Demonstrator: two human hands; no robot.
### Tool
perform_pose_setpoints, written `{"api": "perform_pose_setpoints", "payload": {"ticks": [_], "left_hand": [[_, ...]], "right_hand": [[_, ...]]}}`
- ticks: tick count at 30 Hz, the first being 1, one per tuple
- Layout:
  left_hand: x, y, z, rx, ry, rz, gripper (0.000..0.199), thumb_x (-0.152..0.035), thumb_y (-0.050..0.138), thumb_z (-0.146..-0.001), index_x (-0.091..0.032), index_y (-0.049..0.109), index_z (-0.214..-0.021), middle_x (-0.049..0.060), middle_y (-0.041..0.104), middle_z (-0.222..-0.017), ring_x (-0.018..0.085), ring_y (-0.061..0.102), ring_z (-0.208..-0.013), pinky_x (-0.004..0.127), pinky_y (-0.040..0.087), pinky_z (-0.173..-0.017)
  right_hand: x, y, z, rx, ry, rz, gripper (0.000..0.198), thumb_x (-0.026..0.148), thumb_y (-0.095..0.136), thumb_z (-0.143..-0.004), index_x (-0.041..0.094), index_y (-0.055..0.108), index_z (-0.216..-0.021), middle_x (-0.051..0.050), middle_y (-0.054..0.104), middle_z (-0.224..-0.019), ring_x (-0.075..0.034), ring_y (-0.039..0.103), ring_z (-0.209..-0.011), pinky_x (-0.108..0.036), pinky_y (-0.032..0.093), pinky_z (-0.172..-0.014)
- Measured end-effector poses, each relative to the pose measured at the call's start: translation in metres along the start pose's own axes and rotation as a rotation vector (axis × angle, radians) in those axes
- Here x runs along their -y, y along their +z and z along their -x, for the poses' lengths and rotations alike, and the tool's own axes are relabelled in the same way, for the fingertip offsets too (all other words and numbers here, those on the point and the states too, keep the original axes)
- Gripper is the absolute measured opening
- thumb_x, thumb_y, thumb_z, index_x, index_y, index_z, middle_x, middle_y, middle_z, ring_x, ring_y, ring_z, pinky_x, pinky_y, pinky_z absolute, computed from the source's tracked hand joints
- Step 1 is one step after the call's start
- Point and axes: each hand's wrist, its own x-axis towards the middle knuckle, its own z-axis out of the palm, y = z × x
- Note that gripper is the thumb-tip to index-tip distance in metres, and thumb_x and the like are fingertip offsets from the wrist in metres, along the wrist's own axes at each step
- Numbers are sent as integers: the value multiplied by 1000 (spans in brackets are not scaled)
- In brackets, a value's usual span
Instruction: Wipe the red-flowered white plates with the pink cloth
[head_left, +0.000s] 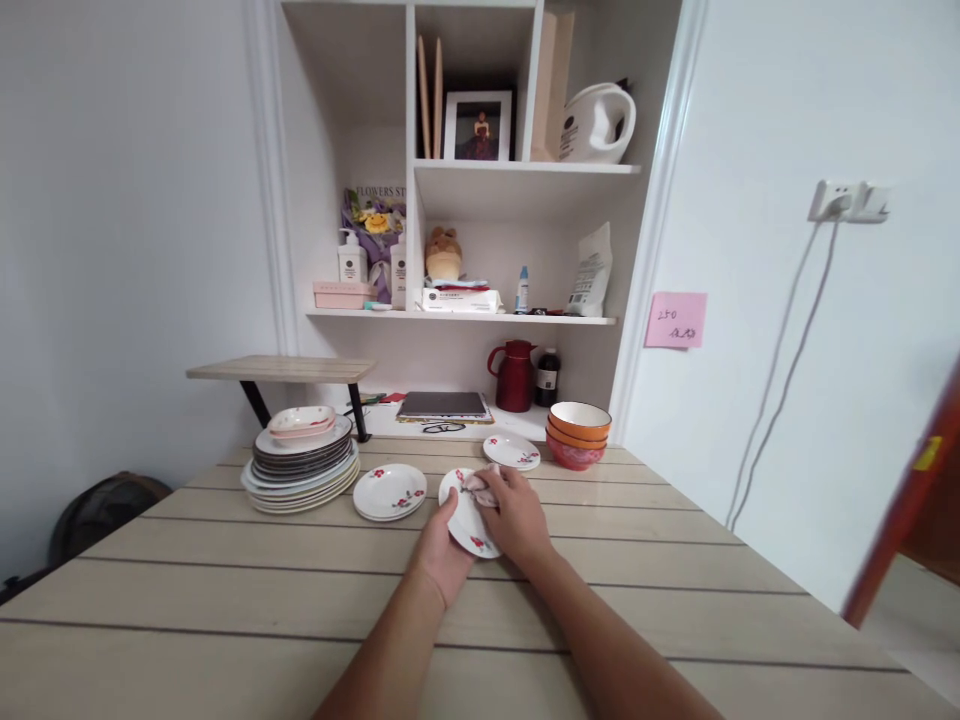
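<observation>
A small white plate with red flowers [466, 522] is tilted up over the table, gripped at its left and lower edge by my left hand [439, 548]. The thumb of that hand lies on the plate's face. My right hand [517, 515] is closed on a pale pinkish cloth [487, 483] and presses it against the upper right of the plate. Just left of my hands lies a short stack of matching flowered plates [386, 492]. Beyond them, toward the right, another flowered plate [511, 451] rests on the table.
A tall stack of plates [300, 470] topped by small dishes stands at the left, near a raised wooden stand [281, 369]. Stacked orange and red bowls [577, 436] sit at the right. Behind are glasses [444, 428], a laptop [442, 404], a red jug [515, 377] and a dark bottle [548, 376].
</observation>
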Motion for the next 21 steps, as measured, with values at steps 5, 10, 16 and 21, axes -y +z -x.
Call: {"api": "perform_pose_setpoints", "payload": {"ticks": [5, 10, 16, 21], "left_hand": [[-16, -8, -4, -71, 142, 101, 42, -31, 52, -91, -11, 59, -127, 16, 72, -110, 27, 69, -99, 41, 53, -89], [-15, -10, -2, -121, 104, 65, 36, -34, 49, -93, -10, 64, -116, 14, 74, -102, 25, 70, -93, 37, 54, -86], [-3, -2, 0, -49, -92, -53, 38, -39, 53, -91, -15, 64, -119, 12, 75, -100, 26, 70, -93, 39, 52, -86], [-1, 1, 2, -78, -65, -54, 39, -38, 54, -91, -15, 63, -122, 12, 75, -101, 27, 70, -93, 42, 51, -87]], "right_hand": [[15, 8, 7, 111, -126, -4, 39, 20, 59, -81, 33, 64, -118, -6, 58, -114, -24, 51, -104, -34, 35, -85], [30, 9, 10, 137, -237, -50, 40, 18, 58, -80, 33, 65, -117, -6, 59, -114, -24, 49, -104, -34, 33, -87], [21, 4, 4, 43, -119, -17, 36, 23, 57, -83, 32, 64, -118, -6, 59, -113, -24, 51, -103, -35, 33, -84], [12, 4, 1, 23, -34, 48, 37, 25, 57, -84, 33, 63, -119, -7, 59, -117, -26, 50, -106, -35, 33, -83]]}}
